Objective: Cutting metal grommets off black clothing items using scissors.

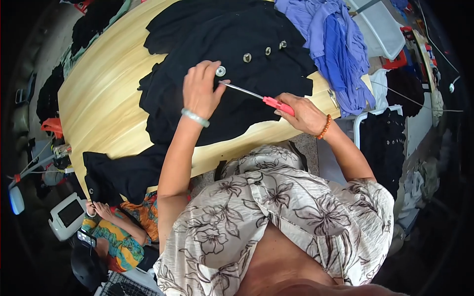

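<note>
A black garment (237, 29) lies spread over the wooden table. Several pale round buttons sit in a row on it, the nearest a white button (220, 72) at my left fingertips. My left hand (201, 86) rests on the cloth, its index finger and thumb closing around that button's edge. In my right hand (306, 115) is a thin metal-shafted screwdriver (279, 105) with a red handle, gripped by the handle. Its shaft points left, and the tip reaches my left thumb just below the button; the tip itself is hard to make out.
Purple-blue garments (333, 59) are heaped at the table's far right, beside a white bin (380, 29). Another bin (356, 129) with black clothes stands at right. At lower left, a co-worker (116, 237) handles black cloth (123, 172) on the table's corner.
</note>
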Demonstrator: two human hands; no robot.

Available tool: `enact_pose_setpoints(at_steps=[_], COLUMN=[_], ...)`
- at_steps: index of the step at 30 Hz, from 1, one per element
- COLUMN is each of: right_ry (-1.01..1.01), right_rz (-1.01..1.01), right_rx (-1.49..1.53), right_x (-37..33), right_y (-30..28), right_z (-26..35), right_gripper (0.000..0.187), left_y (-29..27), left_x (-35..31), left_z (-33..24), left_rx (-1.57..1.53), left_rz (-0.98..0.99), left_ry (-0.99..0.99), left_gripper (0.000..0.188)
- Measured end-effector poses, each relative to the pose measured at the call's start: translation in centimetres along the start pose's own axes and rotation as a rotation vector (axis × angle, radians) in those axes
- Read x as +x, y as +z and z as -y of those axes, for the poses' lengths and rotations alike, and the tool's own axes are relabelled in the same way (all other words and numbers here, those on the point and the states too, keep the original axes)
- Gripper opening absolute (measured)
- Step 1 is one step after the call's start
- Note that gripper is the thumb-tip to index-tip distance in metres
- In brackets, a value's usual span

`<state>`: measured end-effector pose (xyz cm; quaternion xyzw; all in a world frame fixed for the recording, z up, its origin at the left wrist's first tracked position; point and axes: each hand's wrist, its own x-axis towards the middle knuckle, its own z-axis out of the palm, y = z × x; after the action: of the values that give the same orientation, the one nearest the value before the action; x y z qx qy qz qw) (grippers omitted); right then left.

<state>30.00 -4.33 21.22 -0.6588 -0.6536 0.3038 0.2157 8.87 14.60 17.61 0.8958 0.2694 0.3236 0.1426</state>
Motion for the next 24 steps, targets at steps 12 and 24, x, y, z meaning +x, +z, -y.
enact_pose_setpoints(at_steps=[12, 24], right_ry=[0.063, 0.157], right_rz=[0.06, 0.061], right_rx=[0.0, -0.058], right_x=[-0.7, -1.9], right_y=[-1.9, -4.6], right_z=[-4.5, -11.3], right_gripper=[0.029, 0.027], left_y=[3.4, 11.6], left_x=[1.9, 6.4], left_z=[0.1, -1.0], left_rx=[0.086, 0.147], left_rz=[0.228, 0.44], left_ry=[-0.053, -0.088], left_gripper=[0.021, 0.01])
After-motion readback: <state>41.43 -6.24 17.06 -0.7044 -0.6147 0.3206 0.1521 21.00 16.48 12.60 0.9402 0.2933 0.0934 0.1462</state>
